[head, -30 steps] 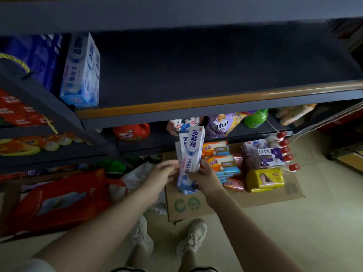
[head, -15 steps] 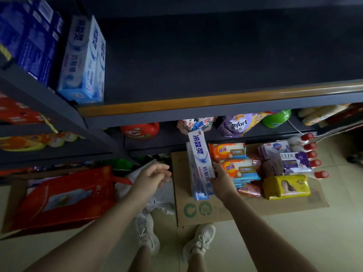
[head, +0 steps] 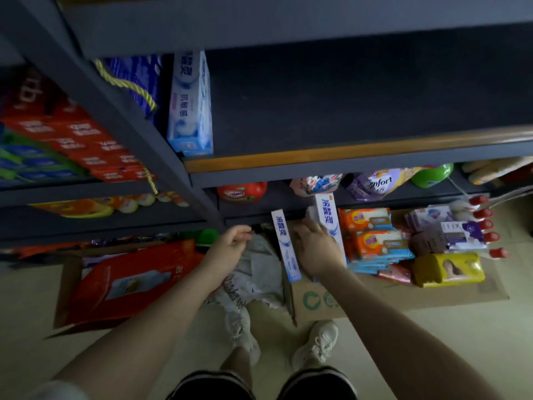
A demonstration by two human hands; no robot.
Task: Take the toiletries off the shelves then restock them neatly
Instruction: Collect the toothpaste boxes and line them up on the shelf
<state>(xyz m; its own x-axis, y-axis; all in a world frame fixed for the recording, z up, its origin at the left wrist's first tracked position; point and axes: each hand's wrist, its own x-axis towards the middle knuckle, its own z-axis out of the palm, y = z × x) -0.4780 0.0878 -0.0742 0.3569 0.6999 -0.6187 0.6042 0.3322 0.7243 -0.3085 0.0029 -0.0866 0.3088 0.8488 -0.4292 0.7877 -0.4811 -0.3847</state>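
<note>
My right hand [head: 315,251] grips white-and-blue toothpaste boxes below the shelf. One box [head: 285,246] sticks out on the hand's left, and another [head: 328,219] stands on its right, partly hidden by the fingers. My left hand [head: 230,243] hangs beside them with loosely curled fingers, holding nothing. More of the same toothpaste boxes [head: 189,105] stand upright at the left end of the dark middle shelf [head: 346,153]. The rest of that shelf is bare.
On a cardboard sheet [head: 403,298] on the floor lie orange soap packs [head: 372,235], a purple Lux box [head: 464,230], a yellow pack [head: 450,268] and red-capped bottles [head: 487,226]. A red bag [head: 121,281] lies left. The lower shelf holds a red jug [head: 242,192], a Comfort pouch [head: 375,183] and a green bottle [head: 429,174].
My left hand let go of the toothpaste boxes and drew back left. The boxes in my right hand have splayed apart, and the view has tilted up toward the shelf.
</note>
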